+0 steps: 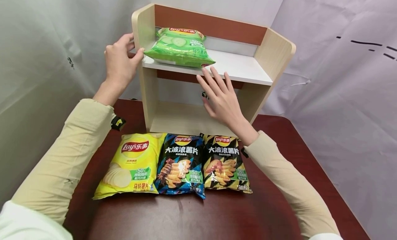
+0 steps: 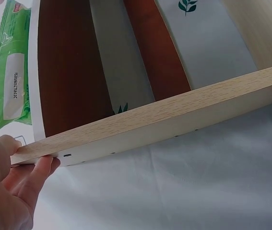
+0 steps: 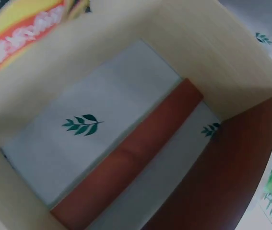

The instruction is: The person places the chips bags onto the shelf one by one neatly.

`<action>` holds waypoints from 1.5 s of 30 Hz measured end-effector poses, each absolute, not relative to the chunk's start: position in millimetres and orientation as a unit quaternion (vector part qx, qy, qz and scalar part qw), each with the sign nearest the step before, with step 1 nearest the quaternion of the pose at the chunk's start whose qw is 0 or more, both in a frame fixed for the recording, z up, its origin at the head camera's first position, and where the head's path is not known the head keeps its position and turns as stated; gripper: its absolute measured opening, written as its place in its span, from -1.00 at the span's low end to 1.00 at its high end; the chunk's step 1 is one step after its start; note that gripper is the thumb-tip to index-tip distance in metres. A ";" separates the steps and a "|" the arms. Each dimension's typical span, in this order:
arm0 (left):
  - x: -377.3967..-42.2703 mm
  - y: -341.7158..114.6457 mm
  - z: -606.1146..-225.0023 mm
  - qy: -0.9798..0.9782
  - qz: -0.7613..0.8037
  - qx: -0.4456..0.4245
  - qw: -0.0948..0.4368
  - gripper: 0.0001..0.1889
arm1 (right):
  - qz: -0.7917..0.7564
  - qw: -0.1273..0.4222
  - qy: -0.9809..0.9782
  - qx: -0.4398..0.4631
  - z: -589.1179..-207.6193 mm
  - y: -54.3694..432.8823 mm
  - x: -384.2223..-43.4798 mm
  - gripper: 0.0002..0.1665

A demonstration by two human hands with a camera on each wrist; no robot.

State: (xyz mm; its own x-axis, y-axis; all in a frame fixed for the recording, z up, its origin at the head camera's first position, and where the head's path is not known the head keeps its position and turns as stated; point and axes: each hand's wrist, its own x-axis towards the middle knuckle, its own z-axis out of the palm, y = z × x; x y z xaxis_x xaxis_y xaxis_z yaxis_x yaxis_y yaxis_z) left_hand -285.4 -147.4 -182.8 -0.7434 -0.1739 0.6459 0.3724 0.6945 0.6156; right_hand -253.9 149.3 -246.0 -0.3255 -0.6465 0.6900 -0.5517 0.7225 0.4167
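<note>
A: Where is the green Lay's potato chip bag (image 1: 183, 49), and how are the fingers set?

B: It is supported by the white upper shelf (image 1: 245, 64), just beyond the thumb of the left hand (image 1: 121, 61) and just above the fingertips of the right hand (image 1: 221, 98). The left side panel (image 2: 164, 109) is gripped by the left fingers; the right ones are held straight and spread. Whether the bag is touched by them cannot be told.

A: How would the step be best handled?

B: Probably the panel should be braced from the left while the bag's front edge, which seems to reach the shelf's lip, is eased back with flat right fingers, so that no chips are crushed.

A: What is found around, or in the way?

B: Leftward sliding would be blocked by the gripped panel. Well below the fingers, a yellow Lay's bag (image 1: 133, 160), a blue Lay's bag (image 1: 180, 164) and a black-and-gold Lay's bag (image 1: 224, 162) are laid in a row on the dark red table (image 1: 173, 219).
</note>
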 end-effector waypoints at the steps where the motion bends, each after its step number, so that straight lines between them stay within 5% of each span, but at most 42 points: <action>1: -285.2 -147.2 -183.0 -0.850 -0.387 -0.058 0.354 -0.56 | -0.051 0.447 -0.812 0.372 -249.4 151.6 -251.4 -0.27; 25: -281.6 -145.4 -181.9 -0.851 -0.369 -0.044 0.371 -0.57 | -0.044 0.261 -0.889 0.374 -337.2 183.8 -167.2 -0.18; 45: -280.4 -150.4 -181.0 -0.855 -0.364 -0.050 0.365 -0.56 | -0.084 0.196 -0.885 0.414 -380.3 248.9 -113.7 0.00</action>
State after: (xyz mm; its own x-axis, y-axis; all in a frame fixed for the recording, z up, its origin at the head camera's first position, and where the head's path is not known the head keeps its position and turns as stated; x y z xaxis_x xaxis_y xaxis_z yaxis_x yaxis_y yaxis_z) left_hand -280.4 -150.4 -181.0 -0.7284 -0.1798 0.6611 0.3522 0.7294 0.5864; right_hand -113.7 248.9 -380.3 -0.5802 -0.7659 0.2770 -0.6996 0.6428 0.3119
